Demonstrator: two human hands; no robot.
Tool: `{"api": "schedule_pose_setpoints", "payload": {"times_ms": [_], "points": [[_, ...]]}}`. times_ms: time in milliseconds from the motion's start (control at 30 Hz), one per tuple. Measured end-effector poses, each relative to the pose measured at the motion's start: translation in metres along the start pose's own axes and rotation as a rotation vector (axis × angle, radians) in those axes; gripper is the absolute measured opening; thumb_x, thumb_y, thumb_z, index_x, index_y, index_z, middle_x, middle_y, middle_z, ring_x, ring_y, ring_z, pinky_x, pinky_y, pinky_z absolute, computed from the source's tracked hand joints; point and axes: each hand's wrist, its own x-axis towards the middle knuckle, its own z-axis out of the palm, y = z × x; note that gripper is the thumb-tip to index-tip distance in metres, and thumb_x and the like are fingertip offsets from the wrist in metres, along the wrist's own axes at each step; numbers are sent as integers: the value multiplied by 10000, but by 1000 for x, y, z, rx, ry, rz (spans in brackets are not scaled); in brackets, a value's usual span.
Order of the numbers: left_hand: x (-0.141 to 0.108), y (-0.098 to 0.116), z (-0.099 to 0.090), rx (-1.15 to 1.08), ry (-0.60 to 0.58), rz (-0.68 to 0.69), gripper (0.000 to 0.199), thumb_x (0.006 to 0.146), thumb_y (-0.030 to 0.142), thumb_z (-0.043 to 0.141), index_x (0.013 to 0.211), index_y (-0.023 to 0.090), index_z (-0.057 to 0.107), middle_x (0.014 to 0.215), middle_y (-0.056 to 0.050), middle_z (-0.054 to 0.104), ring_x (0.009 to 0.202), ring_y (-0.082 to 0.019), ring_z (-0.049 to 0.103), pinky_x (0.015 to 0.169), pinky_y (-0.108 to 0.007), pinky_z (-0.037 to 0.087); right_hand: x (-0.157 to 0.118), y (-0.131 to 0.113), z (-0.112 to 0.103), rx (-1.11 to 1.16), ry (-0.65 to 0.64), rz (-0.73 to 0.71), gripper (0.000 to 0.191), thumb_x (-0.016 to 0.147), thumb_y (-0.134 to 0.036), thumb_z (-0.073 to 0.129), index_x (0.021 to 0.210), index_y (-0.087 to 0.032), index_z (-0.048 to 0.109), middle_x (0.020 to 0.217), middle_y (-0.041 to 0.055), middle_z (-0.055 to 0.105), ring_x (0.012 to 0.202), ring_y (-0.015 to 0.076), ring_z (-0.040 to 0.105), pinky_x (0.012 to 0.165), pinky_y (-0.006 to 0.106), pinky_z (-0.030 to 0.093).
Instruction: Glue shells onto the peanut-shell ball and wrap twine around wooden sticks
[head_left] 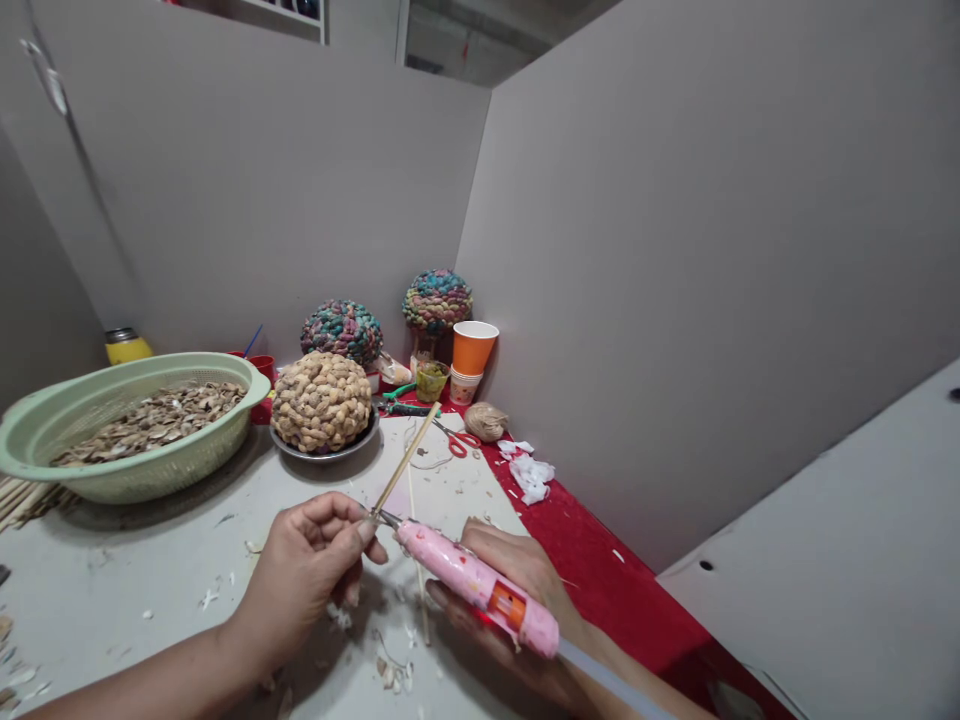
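Observation:
My left hand (pixel 315 560) pinches the lower end of a thin wooden stick (pixel 407 457), which slants up and away to the right. In my right hand (pixel 517 580) is a pink hot glue gun (pixel 457 567) with an orange part showing in its side. Its metal nozzle points left and meets the stick close to my left fingertips; whether glue is coming out cannot be made out. A translucent glue stick (pixel 607 680) runs out of the gun's rear. Beneath the hands, another thin stick (pixel 420 590) lies on the pale board (pixel 225 590).
At the left stands a green basket (pixel 150 490) of shells. Behind my hands, a ball covered in peanut shells (pixel 321 400) sits in a metal bowl (pixel 324 456). Two colourful balls (pixel 341 330), paper cups (pixel 475 350), red scissors (pixel 459 440), twine (pixel 486 421) and crumpled tissue (pixel 532 478) lie farther back.

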Motion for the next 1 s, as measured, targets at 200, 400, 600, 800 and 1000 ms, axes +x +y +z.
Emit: {"api": "schedule_pose_setpoints", "payload": {"times_ms": [200, 400, 600, 800, 1000], "points": [[1, -6, -4, -73, -82, -42, 309, 759, 408, 722, 768, 143, 564, 643, -23, 681, 372, -44, 476, 376, -147, 327, 3, -2, -1, 15, 20, -13, 274, 852, -282, 571, 656, -201, 397, 595, -29, 438, 523, 104, 407, 517, 235, 290], [1, -10, -6, -75, -130, -25, 316, 735, 416, 742, 791, 153, 576, 612, -29, 685, 361, -51, 461, 374, -158, 337, 8, -7, -10, 183, -13, 133, 335, 841, -319, 565, 602, -203, 362, 567, -40, 409, 498, 95, 378, 483, 239, 297], [0, -8, -6, -54, -165, -16, 328, 728, 425, 747, 773, 142, 587, 613, -40, 688, 366, -47, 457, 379, -158, 339, 7, -3, -16, 608, -140, 311, 276, 856, -460, 560, 762, -203, 598, 626, -26, 466, 559, 122, 438, 514, 243, 385], [2, -8, -6, -75, -95, 2, 316, 743, 414, 736, 757, 148, 565, 609, -20, 675, 364, -49, 461, 375, -158, 334, 4, 10, -26, 458, -119, 293, 270, 880, -449, 549, 861, -203, 658, 629, -9, 523, 535, 133, 449, 461, 247, 362], [4, -5, -5, -88, -56, -16, 284, 762, 383, 726, 749, 149, 565, 636, -9, 684, 379, -36, 454, 378, -141, 303, 0, 47, -32, -218, -142, 316, 213, 821, -327, 609, 696, -181, 517, 653, -3, 527, 546, 129, 439, 520, 260, 288]]}}
